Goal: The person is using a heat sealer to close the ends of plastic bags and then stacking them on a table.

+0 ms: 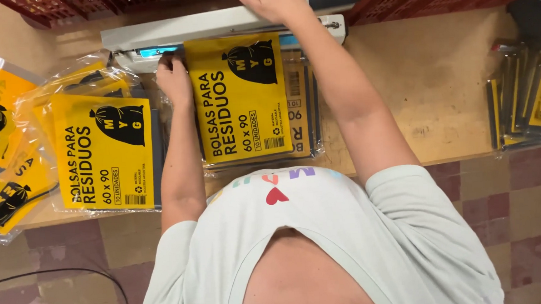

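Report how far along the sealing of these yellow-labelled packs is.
Done, apparently: a pile of clear packs with yellow inserts lies at the left. In hand: the right hand presses on the sealer bar, while the left hand steadies the pack whose top edge sits at the sealer. Left, apparently: a stack of packs at the right.

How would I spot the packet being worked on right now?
Find the long white sealing machine at the table's far edge. The yellow-labelled packet lies with its top under that bar, the left hand on its corner. Other packets lie away from the machine.
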